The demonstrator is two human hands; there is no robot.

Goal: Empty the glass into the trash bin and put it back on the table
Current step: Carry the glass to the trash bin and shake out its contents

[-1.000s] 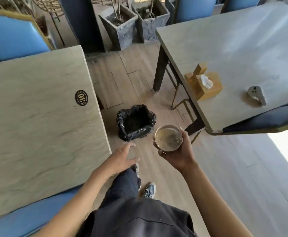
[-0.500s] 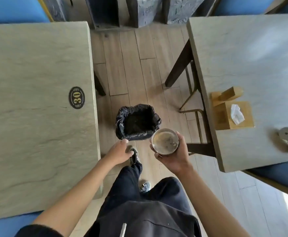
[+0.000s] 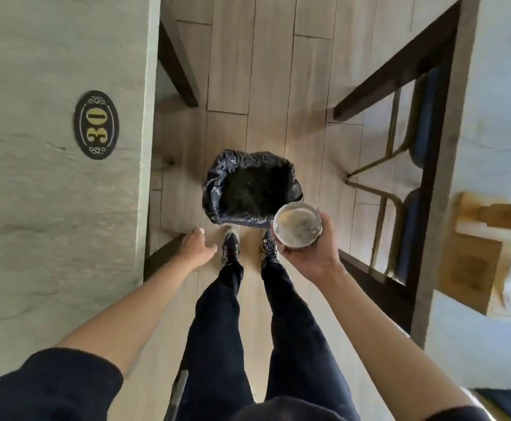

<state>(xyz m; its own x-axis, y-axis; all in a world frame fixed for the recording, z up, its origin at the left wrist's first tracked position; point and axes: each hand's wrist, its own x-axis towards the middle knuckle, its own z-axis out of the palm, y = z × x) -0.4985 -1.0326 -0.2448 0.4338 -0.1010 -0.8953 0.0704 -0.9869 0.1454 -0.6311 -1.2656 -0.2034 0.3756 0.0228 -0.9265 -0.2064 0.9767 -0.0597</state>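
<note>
My right hand (image 3: 313,253) grips a clear glass (image 3: 297,224) from below and holds it upright, with brownish dregs visible at its bottom. The glass hangs just off the near right corner of the trash bin (image 3: 217,189), a small bin lined with a black bag that stands on the wooden floor between two tables. My left hand (image 3: 196,246) is empty, fingers loosely apart, hanging by the corner of the left table (image 3: 50,208), near the bin's near left side. My two feet stand right behind the bin.
The left table carries an oval number plate "30" (image 3: 96,125). The right table (image 3: 497,86) holds a wooden tissue box (image 3: 472,268). A chair with a blue seat and metal legs (image 3: 399,183) is tucked under it. Dark table legs flank the aisle.
I have stepped up to the bin, and my view has tilted to look straight down. The glass in my right hand now sits at the bin's near right corner. My left hand stays low beside the table.
</note>
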